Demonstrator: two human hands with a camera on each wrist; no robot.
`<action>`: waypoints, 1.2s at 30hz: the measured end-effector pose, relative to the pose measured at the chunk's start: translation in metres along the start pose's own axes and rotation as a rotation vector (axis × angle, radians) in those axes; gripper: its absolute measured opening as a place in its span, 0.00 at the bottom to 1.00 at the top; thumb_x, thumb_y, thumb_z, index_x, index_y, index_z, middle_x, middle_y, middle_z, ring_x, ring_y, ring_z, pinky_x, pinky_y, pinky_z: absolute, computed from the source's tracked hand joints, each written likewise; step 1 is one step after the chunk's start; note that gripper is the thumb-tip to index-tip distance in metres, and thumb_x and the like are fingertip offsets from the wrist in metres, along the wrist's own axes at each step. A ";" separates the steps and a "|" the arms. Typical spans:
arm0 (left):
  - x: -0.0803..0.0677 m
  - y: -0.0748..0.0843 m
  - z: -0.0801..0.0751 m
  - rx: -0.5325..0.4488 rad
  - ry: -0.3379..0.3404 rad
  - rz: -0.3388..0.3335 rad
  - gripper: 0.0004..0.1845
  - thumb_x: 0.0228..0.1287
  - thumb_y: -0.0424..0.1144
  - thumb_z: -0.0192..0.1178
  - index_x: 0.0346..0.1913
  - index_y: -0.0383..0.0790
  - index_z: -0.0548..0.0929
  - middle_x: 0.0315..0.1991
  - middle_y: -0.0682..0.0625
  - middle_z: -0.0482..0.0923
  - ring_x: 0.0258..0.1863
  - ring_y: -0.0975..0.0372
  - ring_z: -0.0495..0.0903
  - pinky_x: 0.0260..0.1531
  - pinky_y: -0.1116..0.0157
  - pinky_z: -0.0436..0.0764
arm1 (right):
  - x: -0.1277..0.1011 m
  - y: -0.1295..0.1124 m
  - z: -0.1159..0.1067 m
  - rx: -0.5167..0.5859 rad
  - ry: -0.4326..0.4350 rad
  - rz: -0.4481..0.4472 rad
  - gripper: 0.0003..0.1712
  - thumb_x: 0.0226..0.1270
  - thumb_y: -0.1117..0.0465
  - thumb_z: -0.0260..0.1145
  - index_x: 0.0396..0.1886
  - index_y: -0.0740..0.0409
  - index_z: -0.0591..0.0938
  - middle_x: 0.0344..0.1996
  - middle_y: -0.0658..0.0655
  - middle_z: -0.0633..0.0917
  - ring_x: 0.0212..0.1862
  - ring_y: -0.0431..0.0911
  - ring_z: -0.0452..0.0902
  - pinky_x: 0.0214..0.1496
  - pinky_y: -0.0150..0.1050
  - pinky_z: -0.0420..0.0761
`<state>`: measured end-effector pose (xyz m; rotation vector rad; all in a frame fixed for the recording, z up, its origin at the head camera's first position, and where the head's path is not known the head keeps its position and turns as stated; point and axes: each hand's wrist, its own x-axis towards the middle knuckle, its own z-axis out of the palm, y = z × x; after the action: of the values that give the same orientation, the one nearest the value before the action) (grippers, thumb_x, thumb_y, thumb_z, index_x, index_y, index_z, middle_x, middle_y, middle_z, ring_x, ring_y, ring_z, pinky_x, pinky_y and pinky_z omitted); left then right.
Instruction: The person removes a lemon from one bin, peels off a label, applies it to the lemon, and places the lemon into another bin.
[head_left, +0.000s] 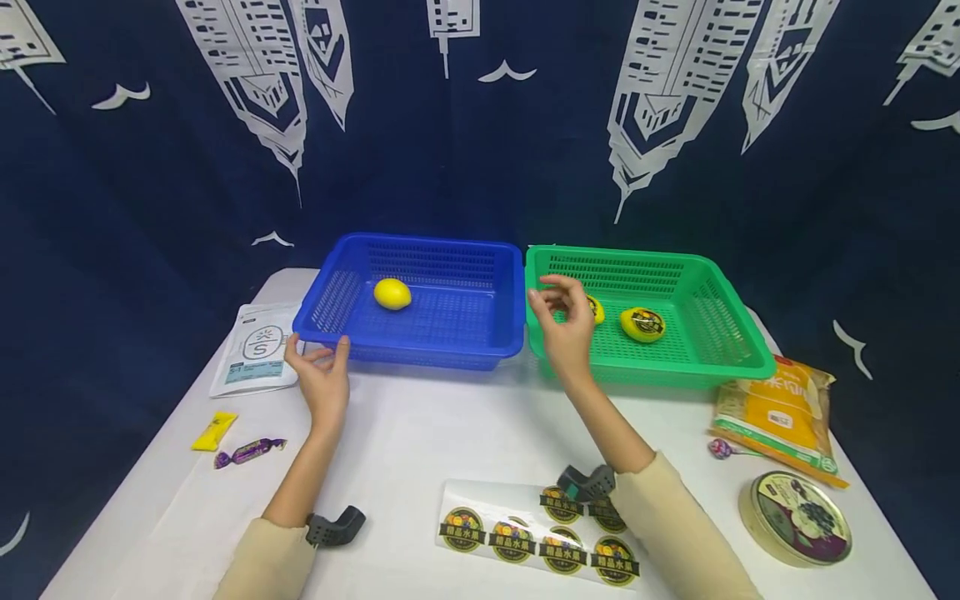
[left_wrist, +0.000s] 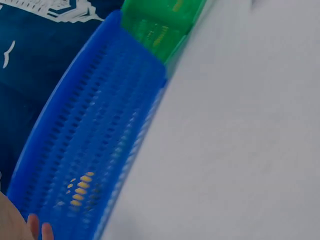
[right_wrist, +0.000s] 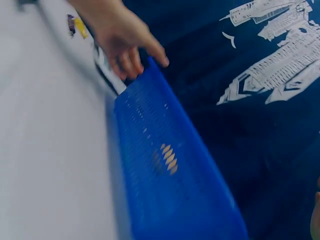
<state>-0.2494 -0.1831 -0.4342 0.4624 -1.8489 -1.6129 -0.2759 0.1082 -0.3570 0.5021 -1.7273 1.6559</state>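
Note:
My left hand (head_left: 321,387) is at the front left corner of the blue basket (head_left: 420,352), fingertips right at its rim, fingers loosely bent. One plain yellow lemon (head_left: 392,293) lies inside that basket; in the left wrist view it shows through the slots. Over the left end of the green basket (head_left: 675,372) hovers my right hand (head_left: 566,333), fingers loosely curled and nothing between them. Behind it a lemon (head_left: 596,310) is partly hidden. Another lemon (head_left: 642,325), bearing a dark round label, lies beside it.
A sheet of round fruit stickers (head_left: 517,533) lies near the front, partly under the right sleeve. At left are a white packet (head_left: 258,346), a yellow sweet (head_left: 215,431) and a purple candy (head_left: 251,452). An orange bag (head_left: 783,408), a lollipop (head_left: 720,448) and a round tin (head_left: 798,517) lie right.

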 end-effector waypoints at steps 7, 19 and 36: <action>-0.007 -0.007 0.019 -0.289 -0.059 -0.017 0.33 0.61 0.35 0.61 0.64 0.39 0.54 0.32 0.49 0.70 0.29 0.67 0.79 0.34 0.72 0.79 | 0.044 0.030 0.078 -0.088 -0.160 0.098 0.18 0.59 0.59 0.67 0.48 0.62 0.78 0.32 0.53 0.83 0.35 0.42 0.75 0.37 0.33 0.75; -0.003 -0.008 0.021 -0.385 0.010 -0.072 0.29 0.52 0.29 0.67 0.56 0.37 0.67 0.26 0.49 0.74 0.27 0.65 0.80 0.31 0.73 0.80 | 0.064 0.085 0.174 -0.277 -0.365 0.243 0.23 0.59 0.53 0.67 0.54 0.55 0.78 0.42 0.54 0.83 0.46 0.47 0.76 0.47 0.35 0.76; -0.007 0.014 0.004 -0.437 -0.086 -0.153 0.29 0.55 0.25 0.63 0.58 0.35 0.64 0.31 0.43 0.73 0.30 0.64 0.80 0.39 0.70 0.80 | 0.060 0.130 0.200 -0.634 -0.967 0.225 0.39 0.60 0.47 0.65 0.69 0.43 0.61 0.67 0.51 0.64 0.67 0.48 0.57 0.68 0.44 0.59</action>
<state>-0.2452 -0.1729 -0.4226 0.3486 -1.4838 -2.1008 -0.4489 -0.0622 -0.3993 0.8904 -2.9402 0.8939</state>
